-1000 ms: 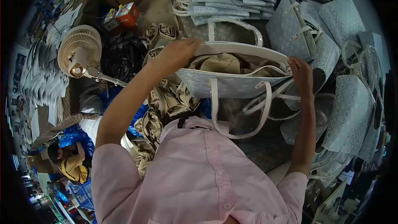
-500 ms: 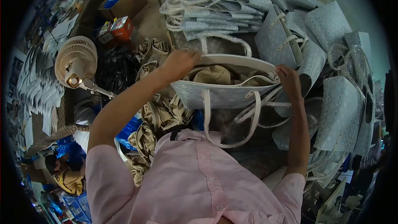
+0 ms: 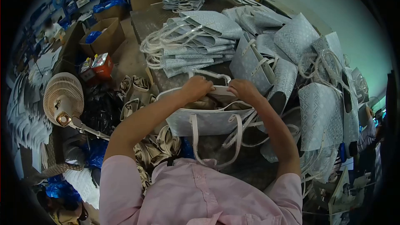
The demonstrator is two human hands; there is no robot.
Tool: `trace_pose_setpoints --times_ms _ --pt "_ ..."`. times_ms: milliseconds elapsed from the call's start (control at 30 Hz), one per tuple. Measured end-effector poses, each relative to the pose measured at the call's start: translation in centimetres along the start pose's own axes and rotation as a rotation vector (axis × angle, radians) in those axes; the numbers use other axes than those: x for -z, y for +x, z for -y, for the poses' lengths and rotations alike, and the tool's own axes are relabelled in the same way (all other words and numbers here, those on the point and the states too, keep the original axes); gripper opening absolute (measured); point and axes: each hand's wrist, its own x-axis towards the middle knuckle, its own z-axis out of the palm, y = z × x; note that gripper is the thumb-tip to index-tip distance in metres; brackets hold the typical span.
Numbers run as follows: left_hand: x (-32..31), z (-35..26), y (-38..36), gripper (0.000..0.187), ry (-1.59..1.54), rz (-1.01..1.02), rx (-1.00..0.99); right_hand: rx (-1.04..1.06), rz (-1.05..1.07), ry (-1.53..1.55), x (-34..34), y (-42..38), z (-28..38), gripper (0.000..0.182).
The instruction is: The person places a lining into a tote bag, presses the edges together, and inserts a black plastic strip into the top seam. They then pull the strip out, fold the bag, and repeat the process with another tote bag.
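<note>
A pale grey patterned tote bag (image 3: 210, 124) with white trim stands on the table in front of me, its mouth open. Beige lining (image 3: 203, 103) shows inside. Along the far rim, my left hand (image 3: 198, 88) is closed near the middle, fingers curled over the edge. My right hand (image 3: 244, 90) grips the same rim a little to the right, its thumb and fingers pinched on it. One white handle (image 3: 238, 141) droops down the near side toward my shirt. The other handle (image 3: 214, 75) rises behind my hands.
A stack of grey bag panels (image 3: 200, 43) lies beyond, and more unfinished bags (image 3: 321, 116) pile up at the right. Beige linings (image 3: 160, 148) heap at the left. A fan (image 3: 63, 98) stands beside a black plastic bag (image 3: 100, 110). Other people are at the edges.
My right hand has moved from the bag's right corner inward along the rim, close to my left hand. The camera view has tilted up, showing more of the room.
</note>
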Motion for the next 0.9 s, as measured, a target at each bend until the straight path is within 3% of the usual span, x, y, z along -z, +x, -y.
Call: trace_pose_setpoints --times_ms 33,67,100,167,200,233,267,300,367,400,467,600,733,800,900 --pt "0.3 -0.1 -0.4 0.023 -0.011 0.033 0.043 -0.001 0.010 0.087 0.7 -0.4 0.4 0.018" --pt "0.5 0.6 -1.0 0.024 0.022 -0.030 -0.083 -0.004 0.017 0.094 0.8 -1.1 -0.2 0.018" --pt "1.6 1.8 -1.6 0.024 0.021 -0.029 -0.079 -0.039 0.007 0.048 1.1 -1.8 -1.1 0.018" --pt "3.8 3.5 -4.2 0.018 0.011 -0.300 -0.254 -0.126 -0.001 0.020 1.8 -4.2 -1.8 0.017" --pt "4.2 3.9 -5.9 0.018 0.004 -0.299 -0.248 -0.169 -0.020 0.027 2.8 -5.0 -1.8 0.016" --pt "4.7 4.1 -7.7 0.018 -0.106 -0.199 0.000 -0.165 -0.019 0.028 3.4 -5.6 -2.2 0.016" --pt "5.0 4.2 -9.3 0.018 -0.220 -0.084 0.250 -0.308 -0.022 0.094 3.5 -6.8 -2.1 0.014" --pt "5.7 4.4 -9.8 0.018 -0.222 -0.071 0.258 -0.449 -0.022 0.160 3.5 -7.4 -1.6 0.013" --pt "7.2 4.8 -10.4 0.018 -0.218 0.346 0.539 -0.445 -0.034 0.160 3.7 -7.6 -0.8 0.012" --pt "7.3 4.2 -11.4 0.018 -0.227 0.351 0.555 -0.440 -0.044 0.150 3.7 -7.8 -0.5 0.012" --pt "7.9 3.4 -13.2 0.019 -0.011 0.328 0.391 -0.436 -0.074 0.156 3.5 -8.3 -0.8 0.012" --pt "8.8 3.4 -12.8 0.017 -0.002 0.362 0.384 -0.505 -0.133 0.118 2.9 -7.7 -0.3 0.011" --pt "6.4 8.0 -10.9 0.016 0.090 0.256 0.300 -0.604 -0.160 0.135 2.5 -8.8 1.8 0.014" --pt "5.0 9.3 -9.5 0.017 0.027 -0.003 0.462 -0.824 -0.220 0.437 2.7 -8.9 5.3 0.016" --pt "7.5 2.8 -5.0 0.017 -0.027 -0.058 0.301 -0.789 -0.375 0.390 0.5 -10.8 7.3 0.018"
